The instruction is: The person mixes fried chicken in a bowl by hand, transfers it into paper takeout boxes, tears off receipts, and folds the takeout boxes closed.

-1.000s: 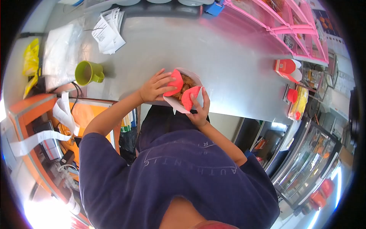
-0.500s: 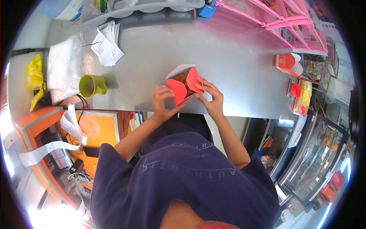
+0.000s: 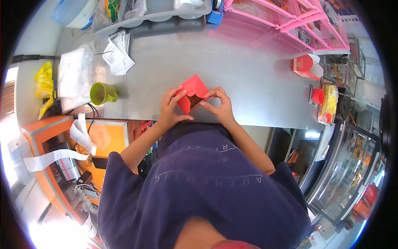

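Observation:
A small red paper food box [image 3: 195,86] sits near the front edge of the steel counter. Its back flap lies folded over the top, and brown food [image 3: 194,100] shows through the gap that is left. My left hand [image 3: 171,108] grips the box's left side, fingertips on the red flap and thumb low near the front corner. On the other side, my right hand [image 3: 220,107] pinches the right edge between thumb and fingers.
A green mug [image 3: 99,94], paper slips [image 3: 118,54] and a stack of clear plastic bags [image 3: 75,79] are on the left. Rightward stand another red box [image 3: 304,66], a small scale [image 3: 312,94] and a yellow packet [image 3: 328,104]. Pink racks [image 3: 286,20] and a grey tray [image 3: 157,16] line the back.
The white-lined back flap has folded down over the food, its red outside now up. My left fingers have come onto the box's left flap; my right hand has moved to the right edge.

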`<action>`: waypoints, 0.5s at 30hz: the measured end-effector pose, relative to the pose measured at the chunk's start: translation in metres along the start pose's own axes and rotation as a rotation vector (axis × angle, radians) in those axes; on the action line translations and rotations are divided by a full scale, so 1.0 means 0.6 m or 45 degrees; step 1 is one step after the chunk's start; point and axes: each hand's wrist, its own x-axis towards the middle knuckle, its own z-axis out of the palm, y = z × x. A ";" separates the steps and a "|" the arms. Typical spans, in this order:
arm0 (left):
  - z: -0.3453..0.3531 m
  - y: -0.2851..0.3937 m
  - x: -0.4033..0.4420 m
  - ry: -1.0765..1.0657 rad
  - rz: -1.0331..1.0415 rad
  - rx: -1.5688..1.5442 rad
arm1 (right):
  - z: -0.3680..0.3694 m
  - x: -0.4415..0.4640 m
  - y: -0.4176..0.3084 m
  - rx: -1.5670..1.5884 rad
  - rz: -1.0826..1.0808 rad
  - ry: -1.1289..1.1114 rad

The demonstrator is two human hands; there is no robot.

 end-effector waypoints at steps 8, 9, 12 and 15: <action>-0.006 -0.020 0.012 -0.021 -0.082 -0.056 | 0.015 0.002 -0.006 -0.150 -0.012 0.072; -0.004 -0.021 0.017 -0.007 -0.113 -0.095 | 0.025 0.003 -0.003 -0.077 -0.015 0.103; -0.011 -0.017 0.030 -0.039 -0.056 -0.036 | 0.031 0.006 -0.007 -0.006 -0.120 0.094; -0.025 -0.009 0.038 -0.090 0.038 0.036 | 0.022 0.004 0.007 -0.084 -0.181 -0.008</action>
